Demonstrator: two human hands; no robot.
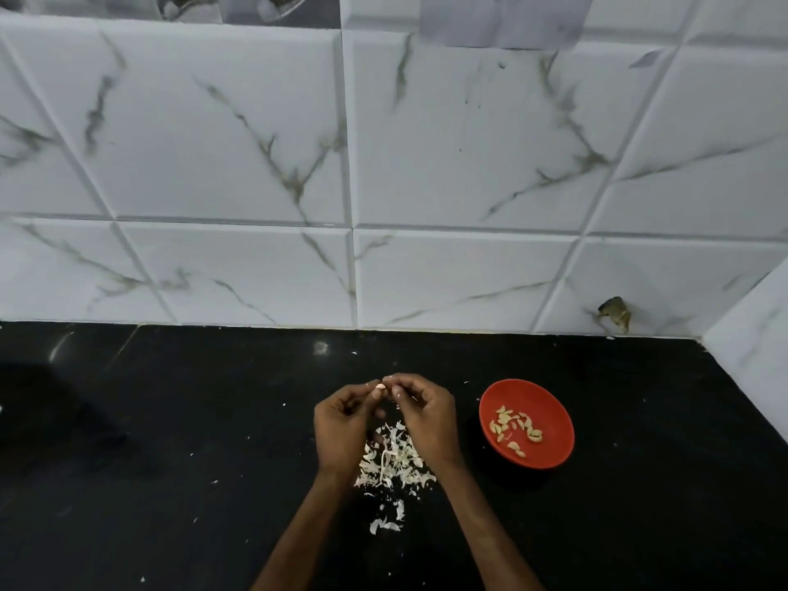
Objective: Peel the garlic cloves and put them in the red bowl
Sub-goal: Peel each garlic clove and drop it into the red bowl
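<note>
Head view: the left hand [341, 424] and right hand [426, 415] meet above the black bench [170, 462]. The curled fingers of both pinch one small garlic clove [378, 392] at their tips. A pile of garlic skins [394, 462] lies directly beneath the hands. The red bowl [554, 441] stands just right of the right hand and contains peeled cloves [514, 426]. A marbled tile wall [256, 164] rises behind the bench.

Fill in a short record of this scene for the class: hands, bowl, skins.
hands: left hand and right hand pinch one clove between their fingertips
bowl: red bowl, to the right of the hands, holds peeled cloves
skins: skins piled on the counter below the hands
</note>
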